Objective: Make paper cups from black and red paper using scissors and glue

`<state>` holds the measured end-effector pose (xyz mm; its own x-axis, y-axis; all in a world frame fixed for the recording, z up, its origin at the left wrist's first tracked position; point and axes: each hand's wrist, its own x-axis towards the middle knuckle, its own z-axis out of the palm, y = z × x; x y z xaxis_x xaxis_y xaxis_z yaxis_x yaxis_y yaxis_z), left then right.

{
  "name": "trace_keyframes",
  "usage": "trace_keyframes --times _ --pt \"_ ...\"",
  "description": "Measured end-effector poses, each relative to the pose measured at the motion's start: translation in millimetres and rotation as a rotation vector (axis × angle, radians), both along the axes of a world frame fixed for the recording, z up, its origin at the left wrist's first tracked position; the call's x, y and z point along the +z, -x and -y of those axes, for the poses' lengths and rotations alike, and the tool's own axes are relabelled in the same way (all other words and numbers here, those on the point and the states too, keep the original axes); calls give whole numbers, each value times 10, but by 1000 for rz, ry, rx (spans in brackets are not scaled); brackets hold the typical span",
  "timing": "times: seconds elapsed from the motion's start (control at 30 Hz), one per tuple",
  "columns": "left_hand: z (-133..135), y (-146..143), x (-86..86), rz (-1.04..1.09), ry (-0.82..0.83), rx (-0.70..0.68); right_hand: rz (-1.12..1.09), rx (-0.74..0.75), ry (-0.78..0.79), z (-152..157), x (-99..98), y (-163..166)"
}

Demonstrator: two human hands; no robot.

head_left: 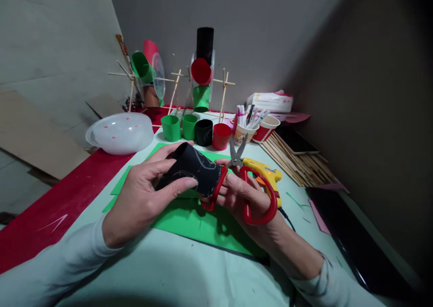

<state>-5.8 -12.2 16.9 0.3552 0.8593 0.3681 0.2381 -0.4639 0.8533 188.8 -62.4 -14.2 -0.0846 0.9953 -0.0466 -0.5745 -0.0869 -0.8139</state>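
Observation:
My left hand (145,190) is closed round a black paper tube (194,169), thumb on its near side. Pale curved lines show on the tube, which lies tilted with its open end up to the left. Red-handled scissors (259,217) hang on my right hand (245,192), with their blades apart and pointing up and away. The right thumb lies by one red handle loop, and the fingers reach toward the tube's right end. Below both hands lie green sheets (189,217) on the pale tablecloth. A yellow glue gun (267,171) rests just behind the right hand.
Green, black and red paper cups (221,135) stand in a row behind the hands. Farther back are stick frames (224,90) carrying coloured tubes. A clear plastic bowl (122,131) sits left; a cup of pens (245,133), bamboo sticks (291,162) and a black glossy panel (358,235) lie right.

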Motion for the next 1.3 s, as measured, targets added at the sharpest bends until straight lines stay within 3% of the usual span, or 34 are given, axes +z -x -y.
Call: trace_keyframes --times 0.27,0.43,0.57,0.73,0.87,1.0,1.2,1.3 --pt "22 -53 10 -15 -5 -35 -38 70 65 -15 -41 1" --pt "13 -27 -22 0 22 -126 -101 133 101 4 -42 4" --pt "-2 -17 -69 -6 -23 -88 -65 205 81 6 -45 -10" --pt "-23 -14 -83 0 -33 -80 -22 122 46 -4 -50 -11" --pt "-29 -26 -68 -25 -43 -35 174 -13 -8 23 10 8" --pt "-10 -38 -26 -48 -60 -32 292 -15 -37 53 42 17" --pt "-38 30 1 -81 -30 -163 66 105 23 6 -34 -15" --pt "-81 52 -19 -42 -29 -165 5 131 37 -23 -65 -32"
